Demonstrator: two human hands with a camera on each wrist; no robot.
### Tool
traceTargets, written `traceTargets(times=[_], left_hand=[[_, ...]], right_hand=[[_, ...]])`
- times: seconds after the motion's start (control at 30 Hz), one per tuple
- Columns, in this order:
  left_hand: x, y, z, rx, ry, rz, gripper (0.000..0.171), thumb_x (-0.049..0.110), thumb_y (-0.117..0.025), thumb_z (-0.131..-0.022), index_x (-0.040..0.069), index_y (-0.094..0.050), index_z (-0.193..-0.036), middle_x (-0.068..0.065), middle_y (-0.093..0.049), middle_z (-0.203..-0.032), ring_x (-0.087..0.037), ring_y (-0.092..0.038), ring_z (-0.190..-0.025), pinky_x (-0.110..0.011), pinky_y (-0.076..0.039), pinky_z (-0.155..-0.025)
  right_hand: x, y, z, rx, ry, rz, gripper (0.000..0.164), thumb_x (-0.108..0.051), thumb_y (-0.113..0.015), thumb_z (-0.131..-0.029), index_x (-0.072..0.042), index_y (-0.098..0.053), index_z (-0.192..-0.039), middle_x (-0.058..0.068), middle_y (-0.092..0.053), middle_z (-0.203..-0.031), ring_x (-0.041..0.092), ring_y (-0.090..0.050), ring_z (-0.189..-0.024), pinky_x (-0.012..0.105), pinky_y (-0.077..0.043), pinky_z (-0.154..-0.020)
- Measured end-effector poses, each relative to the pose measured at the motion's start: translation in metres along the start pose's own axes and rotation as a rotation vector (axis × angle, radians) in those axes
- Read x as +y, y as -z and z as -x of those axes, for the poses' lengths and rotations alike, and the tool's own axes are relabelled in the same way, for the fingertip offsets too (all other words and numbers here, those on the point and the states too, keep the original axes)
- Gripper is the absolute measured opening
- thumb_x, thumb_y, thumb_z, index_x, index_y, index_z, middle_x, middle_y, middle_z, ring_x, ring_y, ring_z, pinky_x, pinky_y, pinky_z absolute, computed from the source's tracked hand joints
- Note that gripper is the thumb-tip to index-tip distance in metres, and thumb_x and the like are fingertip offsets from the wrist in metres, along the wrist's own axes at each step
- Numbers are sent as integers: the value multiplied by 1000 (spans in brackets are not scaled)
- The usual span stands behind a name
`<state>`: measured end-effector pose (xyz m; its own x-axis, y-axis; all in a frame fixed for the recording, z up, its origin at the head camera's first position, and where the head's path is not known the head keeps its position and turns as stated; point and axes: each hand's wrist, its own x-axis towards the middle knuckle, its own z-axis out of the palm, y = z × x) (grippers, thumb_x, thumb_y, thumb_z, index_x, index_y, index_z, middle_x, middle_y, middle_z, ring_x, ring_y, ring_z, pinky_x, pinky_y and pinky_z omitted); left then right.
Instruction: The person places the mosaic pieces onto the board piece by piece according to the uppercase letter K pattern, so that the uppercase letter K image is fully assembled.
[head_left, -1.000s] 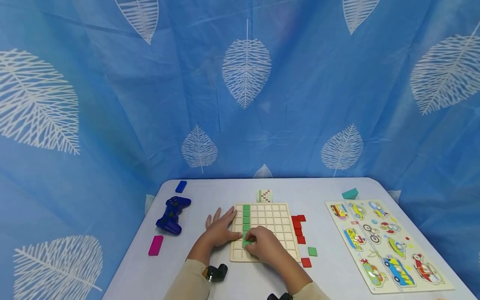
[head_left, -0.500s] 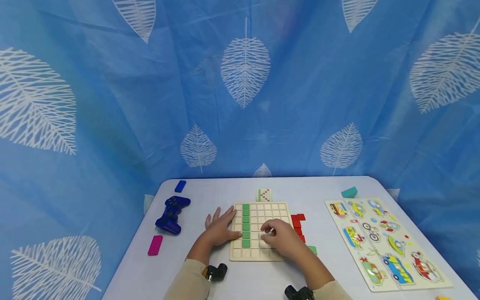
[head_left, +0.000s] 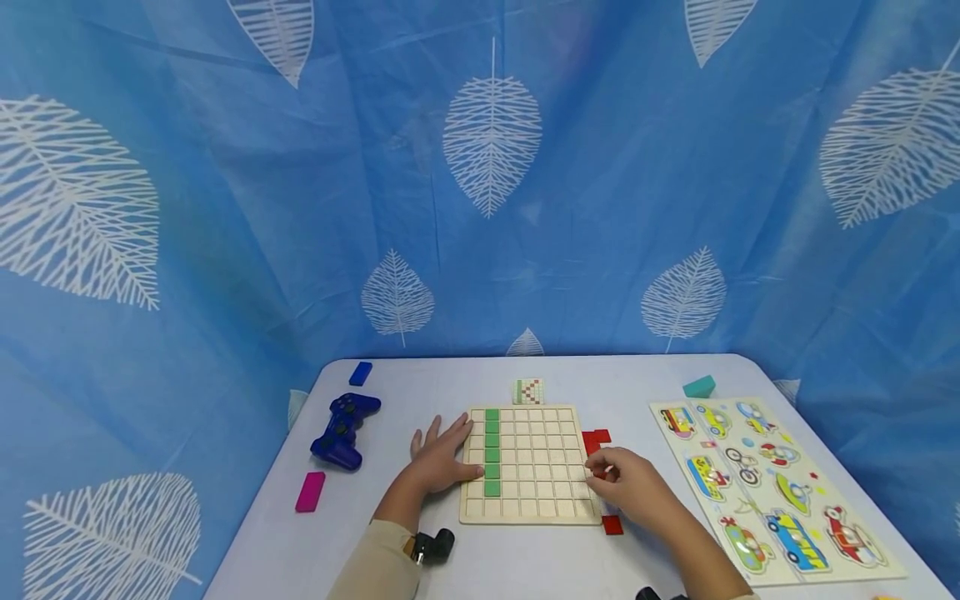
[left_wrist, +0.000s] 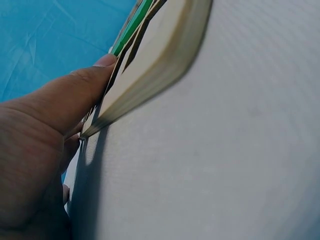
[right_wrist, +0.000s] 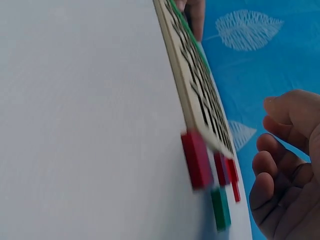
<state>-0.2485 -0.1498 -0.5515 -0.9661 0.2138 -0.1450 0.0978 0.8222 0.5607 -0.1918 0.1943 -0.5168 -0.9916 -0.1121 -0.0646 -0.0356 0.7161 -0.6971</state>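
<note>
My left hand (head_left: 442,462) rests along the left side of a wooden grid board (head_left: 536,457), fingers spread and thumb on its surface. One column of the board holds several square green tiles (head_left: 492,456). Beyond the board's right edge hovers my right hand (head_left: 626,483), fingers loosely bent. The right wrist view shows nothing between those fingers. Red tiles (head_left: 591,442) lie beside the board, some partly covered by this hand, and another red tile (head_left: 612,525) sits nearer me. A loose green tile (right_wrist: 220,209) shows in the right wrist view; the hand hides it from the head view.
A small pattern card (head_left: 528,391) lies behind the board. On the left are a blue game controller (head_left: 345,431), a pink block (head_left: 311,492) and a blue block (head_left: 361,373). A vehicle puzzle (head_left: 772,492) and a teal block (head_left: 700,387) occupy the right side.
From the lower end of the green column, my right hand has moved right across the board to the loose tiles. My left hand has stayed in place.
</note>
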Motion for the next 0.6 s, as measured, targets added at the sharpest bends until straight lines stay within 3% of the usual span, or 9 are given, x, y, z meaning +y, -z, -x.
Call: traceTargets(times=[0.27,0.6], left_hand=[[-2,-4,0,16,0,1,98,54,-85,-82,24,-39,-163,7,-24,-175,-40,0,-163,-69,9,-125],[-1,-8,0,21,-1,-8,98,55,-84,-83,26,-38,-164,8,-24,-175,-39,0,-163,-68,9,-125]], right_hand=[[33,23,14,-4,-47,64,25,-25,-83,-90,-19,-75,-112,-5,-68,-105,15,-56,-89,29,-49,-72],[66,28,32,-18,-111,93,35,-25,-86,-86,-17,-73,-117,-3,-64,-102,15,-52,-86,26,-42,-68]])
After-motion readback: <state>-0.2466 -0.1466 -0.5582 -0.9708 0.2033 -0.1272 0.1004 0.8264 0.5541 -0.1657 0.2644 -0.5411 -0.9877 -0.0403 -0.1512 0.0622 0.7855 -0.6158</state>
